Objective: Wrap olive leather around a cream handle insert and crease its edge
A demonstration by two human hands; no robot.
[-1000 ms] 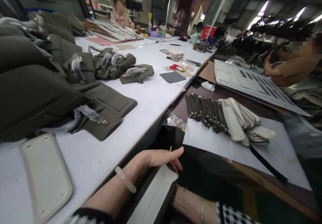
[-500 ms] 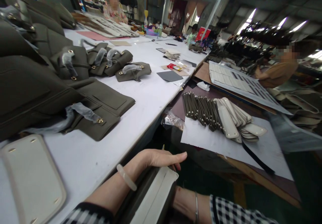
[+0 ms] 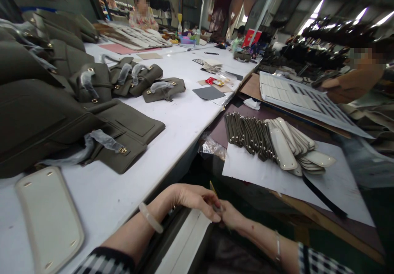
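A dark olive bag piece (image 3: 168, 235) with a white strip (image 3: 184, 241) along its top stands in front of me, its lower part out of view. My left hand (image 3: 195, 200), below a pale bangle, curls over the far end of the strip, thumb and fingers closed on it. My right hand (image 3: 230, 214) meets the left fingertips there, its fingers pinched together. A thin yellow stick-like tool (image 3: 213, 187) pokes up between the hands, with a thin end showing below the right fingers. Fingers cover its middle, so its kind is unclear.
Olive handbags (image 3: 123, 130) with plastic-wrapped handles crowd the white table (image 3: 181, 122) on the left, near a cream panel (image 3: 51, 216). A lower bench holds a stack of studded straps (image 3: 249, 134). Two people (image 3: 353, 79) (image 3: 143, 17) sit further off.
My right hand has come up from behind the bag piece to the left fingertips. The left thumb has bent down onto the strip's end. More of the yellow tool shows.
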